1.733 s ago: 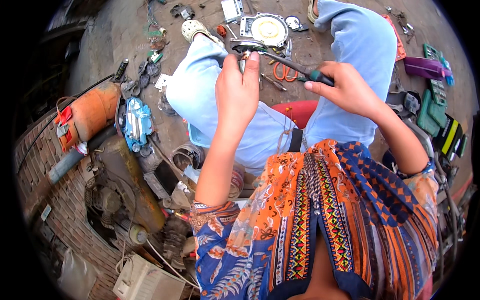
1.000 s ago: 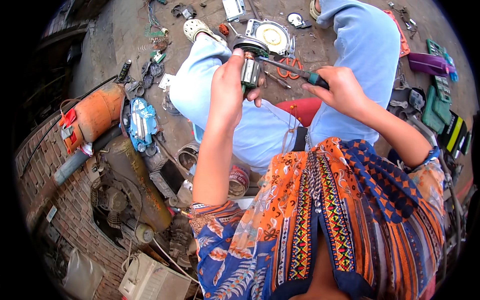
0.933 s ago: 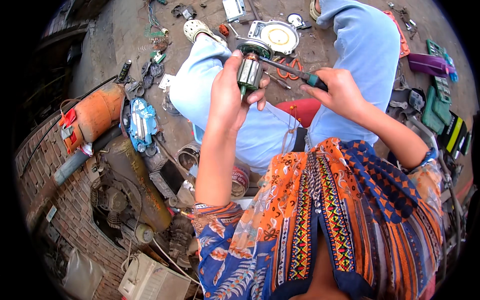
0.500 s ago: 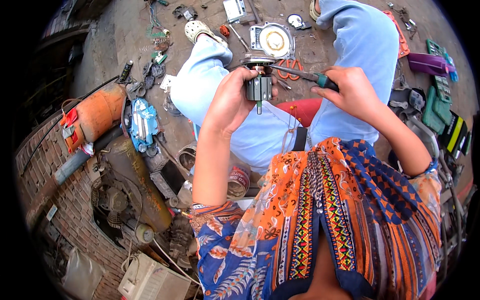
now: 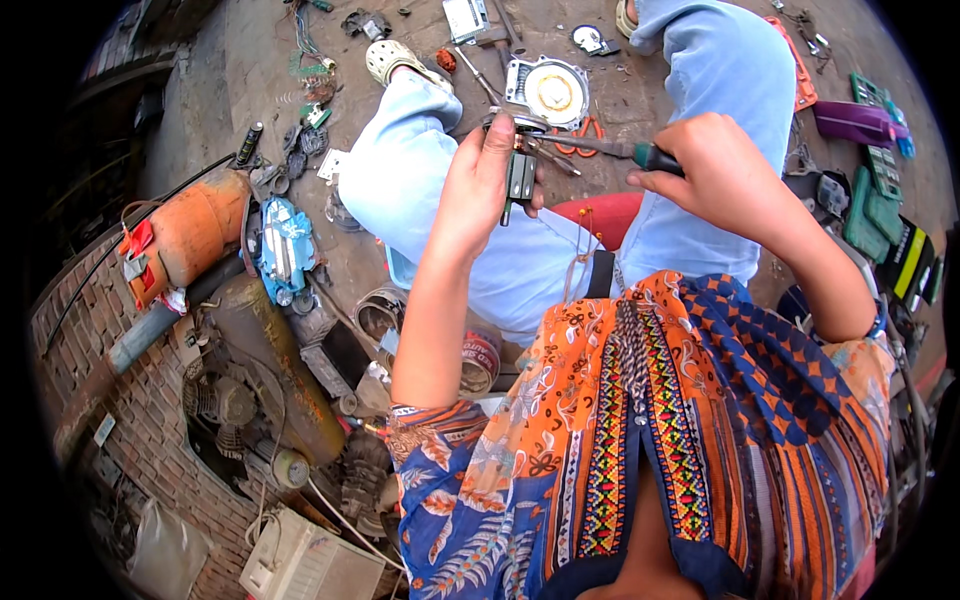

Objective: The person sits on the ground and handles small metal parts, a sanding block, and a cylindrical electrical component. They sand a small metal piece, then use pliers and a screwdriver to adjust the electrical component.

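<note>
My left hand (image 5: 478, 185) is wrapped round a motor rotor (image 5: 520, 178), a dark slotted metal core with a shaft pointing down toward me. A round metal end cover (image 5: 528, 122) sits at the rotor's far end, partly behind my thumb. In my right hand (image 5: 715, 160) is a screwdriver (image 5: 612, 148) with a green and black handle. Its blade points left and reaches the gap between the end cover and the core; my fingers partly hide the tip.
Beyond my hands lie a round metal housing (image 5: 553, 92), orange-handled scissors (image 5: 592, 132) and a hammer (image 5: 508, 28). At left stand an orange gas cylinder (image 5: 205, 225) and a blue plastic bag (image 5: 287, 245). Green tool cases (image 5: 872, 215) and a purple case (image 5: 855, 122) lie at right.
My left hand has tilted and turned the rotor, and its thumb has moved up onto the end cover. My right hand has shifted slightly with the screwdriver, which stays against the part.
</note>
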The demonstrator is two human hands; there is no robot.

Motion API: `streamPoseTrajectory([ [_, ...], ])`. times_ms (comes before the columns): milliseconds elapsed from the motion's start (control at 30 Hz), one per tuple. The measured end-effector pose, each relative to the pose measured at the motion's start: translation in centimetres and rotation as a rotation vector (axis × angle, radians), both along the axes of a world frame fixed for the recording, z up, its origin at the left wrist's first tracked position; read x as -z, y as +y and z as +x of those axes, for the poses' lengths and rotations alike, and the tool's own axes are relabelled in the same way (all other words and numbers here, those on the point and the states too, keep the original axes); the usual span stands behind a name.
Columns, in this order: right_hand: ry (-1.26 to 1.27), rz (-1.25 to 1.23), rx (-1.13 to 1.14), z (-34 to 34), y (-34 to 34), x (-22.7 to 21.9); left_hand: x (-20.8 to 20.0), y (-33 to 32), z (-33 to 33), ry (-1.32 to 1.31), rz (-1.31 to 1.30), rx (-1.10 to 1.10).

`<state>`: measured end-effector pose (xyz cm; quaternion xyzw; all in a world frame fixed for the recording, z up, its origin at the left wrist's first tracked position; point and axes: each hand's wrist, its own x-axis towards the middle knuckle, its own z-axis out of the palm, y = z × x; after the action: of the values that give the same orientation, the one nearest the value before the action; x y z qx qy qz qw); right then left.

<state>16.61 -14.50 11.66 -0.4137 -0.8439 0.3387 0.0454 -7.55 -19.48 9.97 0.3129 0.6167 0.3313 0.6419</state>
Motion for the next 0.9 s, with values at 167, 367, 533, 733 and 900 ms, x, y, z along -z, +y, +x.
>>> streamPoseTrajectory([
  [167, 0.045, -0.072, 0.008, 0.2, 0.1, 0.0, 0.1, -0.3, -0.2, -0.084, 0.008, 0.012],
  [367, 0.041, -0.126, 0.010, 0.1, 0.1, 0.9, -0.6, 0.1, 0.1, -0.102, -0.048, -0.111],
  [533, 0.175, -0.243, 0.005, 0.2, 0.2, 1.9, -0.8, 0.2, 0.5, -0.027, 0.013, -0.091],
  [733, 0.263, -0.416, 0.020, 0.0, 0.4, 1.9, -1.1, 0.2, 0.5, 0.036, 0.038, -0.101],
  [900, 0.269, -0.273, 0.041, -0.4, 0.0, 2.8, -2.0, 0.3, 0.8, 0.009, 0.034, -0.135],
])
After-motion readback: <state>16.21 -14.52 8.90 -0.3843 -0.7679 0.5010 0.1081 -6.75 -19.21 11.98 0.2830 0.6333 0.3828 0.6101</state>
